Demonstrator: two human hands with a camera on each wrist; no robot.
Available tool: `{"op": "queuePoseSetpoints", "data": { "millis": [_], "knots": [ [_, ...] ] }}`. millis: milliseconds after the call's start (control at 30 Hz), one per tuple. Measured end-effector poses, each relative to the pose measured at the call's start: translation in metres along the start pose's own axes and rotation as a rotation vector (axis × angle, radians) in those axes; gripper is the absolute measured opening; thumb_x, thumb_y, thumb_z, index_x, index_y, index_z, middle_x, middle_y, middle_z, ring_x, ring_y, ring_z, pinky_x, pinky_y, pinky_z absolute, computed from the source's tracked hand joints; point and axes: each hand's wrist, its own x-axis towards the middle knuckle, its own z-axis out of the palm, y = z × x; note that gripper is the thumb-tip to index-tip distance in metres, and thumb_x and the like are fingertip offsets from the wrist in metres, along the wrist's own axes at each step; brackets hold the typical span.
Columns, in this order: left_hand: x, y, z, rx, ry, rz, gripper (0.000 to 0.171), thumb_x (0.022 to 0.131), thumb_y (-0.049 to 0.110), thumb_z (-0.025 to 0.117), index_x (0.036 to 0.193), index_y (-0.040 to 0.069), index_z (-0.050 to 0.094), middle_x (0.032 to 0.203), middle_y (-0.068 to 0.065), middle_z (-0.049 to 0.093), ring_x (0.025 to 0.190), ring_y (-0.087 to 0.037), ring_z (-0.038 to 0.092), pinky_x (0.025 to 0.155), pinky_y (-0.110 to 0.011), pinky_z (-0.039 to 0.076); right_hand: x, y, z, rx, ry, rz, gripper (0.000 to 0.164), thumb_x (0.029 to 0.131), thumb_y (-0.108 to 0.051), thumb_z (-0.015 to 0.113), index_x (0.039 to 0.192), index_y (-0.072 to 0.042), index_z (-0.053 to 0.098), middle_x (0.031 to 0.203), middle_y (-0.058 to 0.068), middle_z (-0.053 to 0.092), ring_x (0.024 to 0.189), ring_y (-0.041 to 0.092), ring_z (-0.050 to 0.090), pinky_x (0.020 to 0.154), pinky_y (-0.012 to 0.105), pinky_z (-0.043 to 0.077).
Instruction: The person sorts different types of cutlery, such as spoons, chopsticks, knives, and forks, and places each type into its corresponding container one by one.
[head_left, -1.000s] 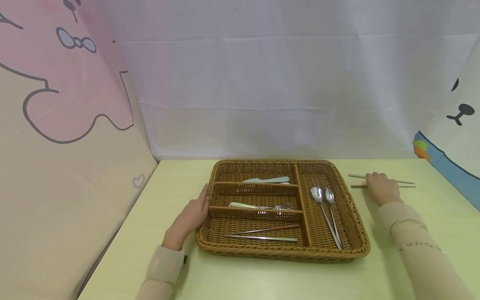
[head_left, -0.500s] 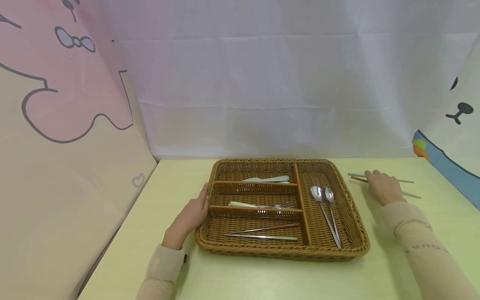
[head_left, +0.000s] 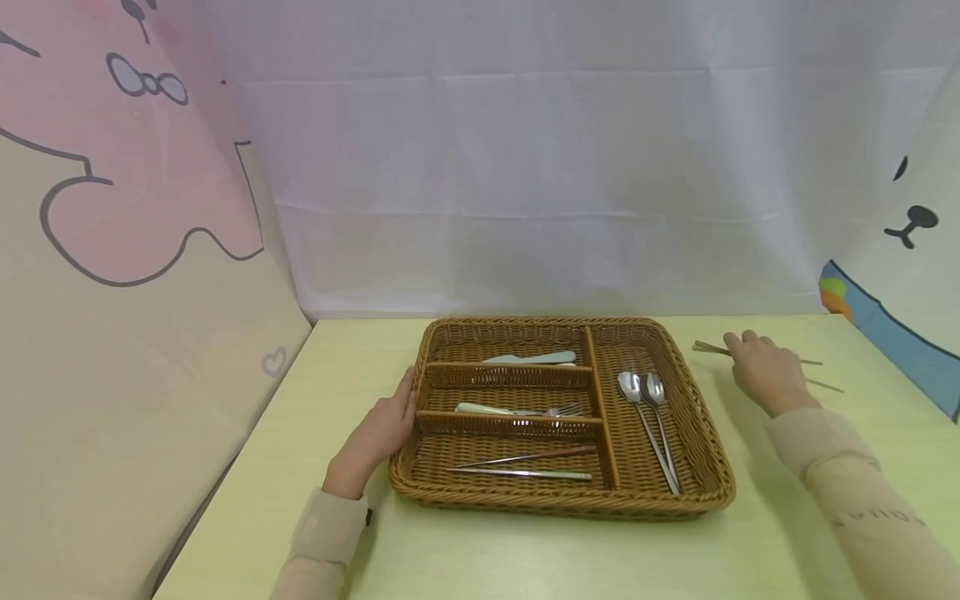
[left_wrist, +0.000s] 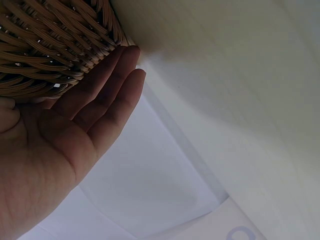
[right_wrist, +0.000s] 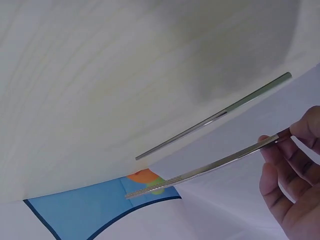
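Observation:
In the right wrist view my right hand (right_wrist: 295, 175) pinches a chopstick (right_wrist: 220, 162) with a brown handle and a silver metal end. Apart from it, a green-handled chopstick (right_wrist: 215, 117) lies on the table. The head view puts this right hand (head_left: 768, 375) just right of a wicker cutlery basket (head_left: 562, 502), partly covering both chopsticks. My left hand (head_left: 378, 433) rests against the basket's left side, its fingers (left_wrist: 112, 95) nearly straight along the weave. Inside the front-left compartment lie a brown-handled chopstick (head_left: 562, 453) and a green-handled one (head_left: 558, 475).
Two spoons (head_left: 643, 400) lie in the basket's long right compartment. A fork (head_left: 562, 411) and a pale green handle (head_left: 480, 408) are in the middle one; a pale blue knife (head_left: 551, 358) is at the back. Cloth (head_left: 480, 192) hangs behind the table (head_left: 540, 554).
My right hand has lifted and tilted the brown chopstick, whose handle now crosses near the green one's. The right forearm has shifted slightly right; the left hand stays on the basket.

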Motion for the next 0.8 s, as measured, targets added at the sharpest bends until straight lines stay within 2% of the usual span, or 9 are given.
{"op": "queuePoseSetpoints", "data": {
  "millis": [200, 467, 667, 800],
  "knots": [
    [0.000, 0.001, -0.001, 0.001, -0.004, -0.008, 0.051, 0.101, 0.020, 0.024, 0.146, 0.003, 0.006, 0.046, 0.001, 0.038, 0.034, -0.011, 0.030, 0.038, -0.028, 0.036, -0.002, -0.014, -0.015, -0.006, 0.065, -0.023, 0.027, 0.077, 0.005, 0.057, 0.102, 0.009, 0.049, 0.077, 0.025, 0.054, 0.065, 0.035, 0.051, 0.043, 0.047, 0.048],
    [0.000, 0.001, -0.001, -0.012, -0.009, -0.009, 0.051, 0.101, 0.021, 0.024, 0.146, 0.005, 0.004, 0.045, 0.001, 0.037, 0.034, -0.010, 0.029, 0.038, -0.027, 0.034, -0.003, -0.036, -0.025, -0.055, 0.180, -0.084, 0.021, 0.074, 0.003, 0.062, 0.092, 0.006, 0.050, 0.064, 0.015, 0.054, 0.055, 0.029, 0.047, 0.033, 0.041, 0.041],
    [0.000, 0.001, -0.001, -0.014, -0.010, -0.006, 0.051, 0.102, 0.021, 0.023, 0.146, 0.004, 0.004, 0.046, 0.001, 0.038, 0.034, -0.010, 0.028, 0.039, -0.028, 0.035, -0.004, -0.057, -0.032, -0.104, 0.293, -0.160, 0.025, 0.069, 0.001, 0.068, 0.089, 0.004, 0.052, 0.061, 0.011, 0.052, 0.053, 0.026, 0.044, 0.031, 0.036, 0.038],
    [0.000, 0.001, -0.001, -0.013, -0.012, -0.006, 0.052, 0.101, 0.021, 0.023, 0.146, 0.004, 0.004, 0.046, 0.001, 0.037, 0.034, -0.010, 0.028, 0.039, -0.028, 0.034, -0.003, -0.074, -0.039, -0.141, 0.295, -0.200, 0.025, 0.070, 0.004, 0.068, 0.088, 0.003, 0.051, 0.060, 0.009, 0.048, 0.053, 0.023, 0.041, 0.032, 0.033, 0.035]
  ]
}}
